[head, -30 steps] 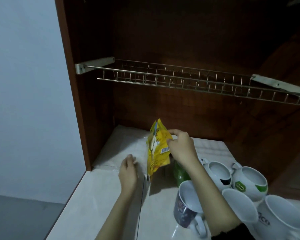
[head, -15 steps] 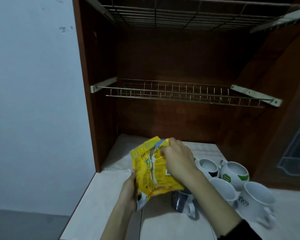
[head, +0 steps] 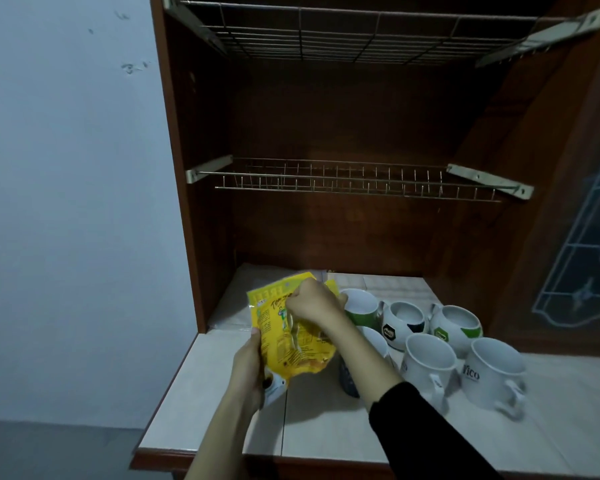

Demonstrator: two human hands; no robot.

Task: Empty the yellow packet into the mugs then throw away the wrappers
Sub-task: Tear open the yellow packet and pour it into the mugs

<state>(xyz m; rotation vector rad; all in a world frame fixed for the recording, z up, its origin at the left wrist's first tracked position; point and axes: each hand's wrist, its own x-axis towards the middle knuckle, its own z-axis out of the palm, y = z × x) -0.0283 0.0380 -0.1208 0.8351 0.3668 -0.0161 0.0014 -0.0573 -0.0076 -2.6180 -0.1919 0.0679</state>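
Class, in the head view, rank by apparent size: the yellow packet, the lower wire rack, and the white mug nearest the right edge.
1. lower wire rack, widest by far.
2. yellow packet.
3. white mug, though nearness to the camera makes it close to the packet.

I stood before a dark reddish-brown wooden cabinet in dim light. Two wire racks crossed its open recess above my grip. A pale tiled counter lay below. A plain bluish wall rose to my left.

Both hands now grip the yellow packet, seemingly lifted upright.
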